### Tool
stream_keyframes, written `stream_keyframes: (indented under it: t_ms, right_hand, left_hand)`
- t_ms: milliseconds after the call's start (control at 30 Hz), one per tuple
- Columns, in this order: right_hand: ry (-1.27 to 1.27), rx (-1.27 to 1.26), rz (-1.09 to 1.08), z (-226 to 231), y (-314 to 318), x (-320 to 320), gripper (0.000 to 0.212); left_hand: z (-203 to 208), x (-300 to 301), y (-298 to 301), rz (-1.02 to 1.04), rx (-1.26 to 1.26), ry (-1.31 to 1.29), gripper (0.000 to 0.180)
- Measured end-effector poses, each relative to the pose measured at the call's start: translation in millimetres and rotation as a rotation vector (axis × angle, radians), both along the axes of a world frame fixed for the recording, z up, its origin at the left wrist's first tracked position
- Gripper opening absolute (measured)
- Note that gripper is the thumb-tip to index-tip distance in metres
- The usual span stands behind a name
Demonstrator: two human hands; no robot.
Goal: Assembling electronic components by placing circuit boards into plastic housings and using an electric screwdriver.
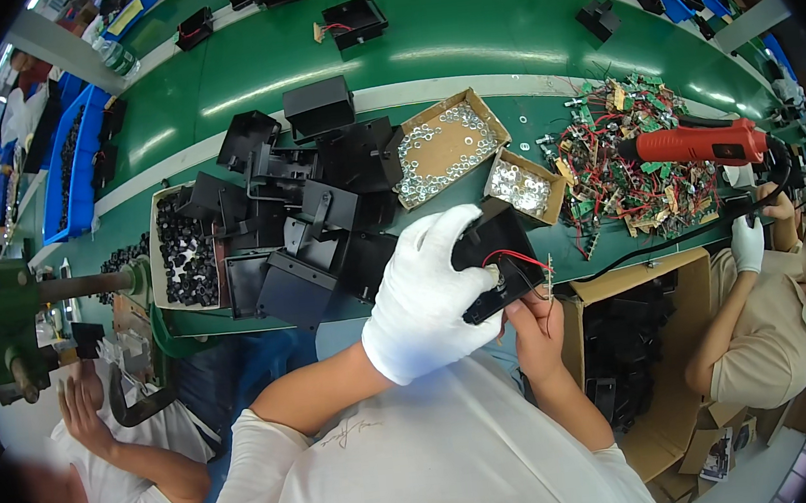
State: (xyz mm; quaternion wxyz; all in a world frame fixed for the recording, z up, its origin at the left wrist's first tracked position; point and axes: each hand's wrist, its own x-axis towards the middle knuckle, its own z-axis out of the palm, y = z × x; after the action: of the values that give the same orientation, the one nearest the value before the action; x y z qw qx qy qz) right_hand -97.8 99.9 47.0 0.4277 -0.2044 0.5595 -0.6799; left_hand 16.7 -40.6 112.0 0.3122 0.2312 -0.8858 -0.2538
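My left hand point(431, 292), in a white glove, grips a black plastic box point(503, 230) near the table's front edge. Its thumb reaches into the box beside a small metal part point(495, 275). Red wires point(520, 257) run out of the box to a small circuit board point(549, 279) at its right side. My bare right hand point(535, 334) is closed at the box's lower corner, just under the board. What its fingertips pinch is hidden.
Black boxes point(300, 286) are piled left, beside a tray of small black parts point(188, 253). Cardboard trays of washers point(446, 145) and metal pieces point(523, 187) lie ahead. Right are wired boards point(618, 163), a red power tool point(698, 143) and a carton point(636, 452). People sit at both sides.
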Motion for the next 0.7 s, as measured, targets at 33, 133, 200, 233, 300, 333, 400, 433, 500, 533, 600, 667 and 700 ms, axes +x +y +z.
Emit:
stream_keyframes:
  t_ms: [33, 133, 200, 233, 300, 333, 400, 433, 500, 533, 600, 667, 700]
  right_hand:
    - [0.000, 0.000, -0.004, 0, 0, 0, 0.020]
    - [-0.010, 0.021, 0.022, -4, 3, -3, 0.019]
    - [-0.014, 0.028, 0.031, -8, 4, -5, 0.019]
    - [-0.078, 0.016, 0.040, -10, 6, -6, 0.022]
    - [-0.205, -0.008, 0.060, -15, 8, -8, 0.029]
    - [-0.268, -0.020, 0.071, -16, 9, -7, 0.032]
    - [-0.184, -0.022, 0.036, -14, 9, -1, 0.031]
    - [-0.101, -0.023, -0.001, -12, 8, 5, 0.030]
    - [0.067, -0.022, -0.075, -10, 8, 10, 0.029]
    - [0.066, -0.022, -0.074, -10, 7, 10, 0.029]
    - [0.056, -0.028, -0.059, -9, 8, 9, 0.020]
    - [0.049, -0.033, -0.049, -8, 9, 7, 0.014]
    - [0.052, -0.034, -0.052, -7, 10, 6, 0.014]
  left_hand:
    - [-1, -1, 0, -0.004, 0.000, 0.000, 0.027]
    - [-8, -1, 1, 0.008, 0.037, 0.030, 0.028]
    - [-8, -1, 1, 0.013, 0.049, 0.039, 0.028]
    - [-7, -1, 2, 0.017, 0.060, 0.033, 0.029]
    - [-5, 0, 2, 0.027, 0.080, 0.020, 0.033]
    - [-5, 0, 2, 0.033, 0.091, 0.014, 0.035]
    - [-2, 1, 2, 0.024, 0.096, 0.014, 0.035]
    - [-1, 1, 2, 0.013, 0.103, 0.014, 0.035]
    - [0, 1, 2, -0.010, 0.118, 0.015, 0.036]
    - [0, 2, 2, -0.008, 0.119, 0.014, 0.036]
    - [-3, 2, 1, -0.017, 0.132, 0.038, 0.036]
    - [-7, 2, 0, -0.030, 0.147, 0.063, 0.036]
    - [-8, 1, 0, -0.033, 0.147, 0.065, 0.036]
